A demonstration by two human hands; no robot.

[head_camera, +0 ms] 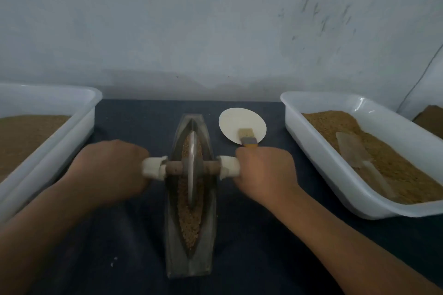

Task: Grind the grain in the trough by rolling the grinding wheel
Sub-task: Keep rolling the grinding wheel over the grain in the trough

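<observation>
A long boat-shaped metal trough (211, 242) lies on the dark table, pointing away from me. Brown grain (190, 225) fills its groove. A thin metal grinding wheel (191, 170) stands on edge in the groove, near the trough's middle. A wooden axle (173, 169) runs through the wheel, and both its ends are wrapped in white cloth. My left hand (112, 170) grips the left wrapped end. My right hand (263, 172) grips the right wrapped end.
A white tub (48, 132) of brown grain stands at the left. Another white tub (318, 151) at the right holds grain and a clear scoop (354, 151). A round cream paper disc (239, 124) with a brush (248, 137) on it lies behind my right hand. A wall rises behind the table.
</observation>
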